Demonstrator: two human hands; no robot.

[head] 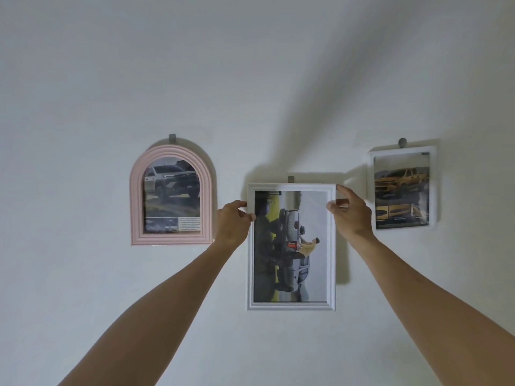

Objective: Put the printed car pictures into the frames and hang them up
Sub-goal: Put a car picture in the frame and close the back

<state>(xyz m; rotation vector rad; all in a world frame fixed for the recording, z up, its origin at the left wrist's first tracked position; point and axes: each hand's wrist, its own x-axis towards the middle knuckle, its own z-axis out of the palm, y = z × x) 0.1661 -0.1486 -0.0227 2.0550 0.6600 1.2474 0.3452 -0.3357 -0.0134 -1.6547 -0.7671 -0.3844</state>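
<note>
A: Grip status? The left hand (234, 218) pinches the left edge of the white frame (291, 305) near its top; the right hand (351, 213) pinches the top right corner.

B: Noted. Frame sits flat on the wall (250, 79), its top rail just under the hook (291, 179) at 12 o'clock. The car print (289, 246) inside lies sideways.

A: Advice: the person should ease the grip only once the hanger catches, then level it against the pink arched frame (171, 195) at 9 o'clock and the small white frame (402, 188) at 2 o'clock.

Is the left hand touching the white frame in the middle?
Touching. The head view shows the left hand pinching the left edge of the middle white frame near its top corner, thumb over the front.
</note>
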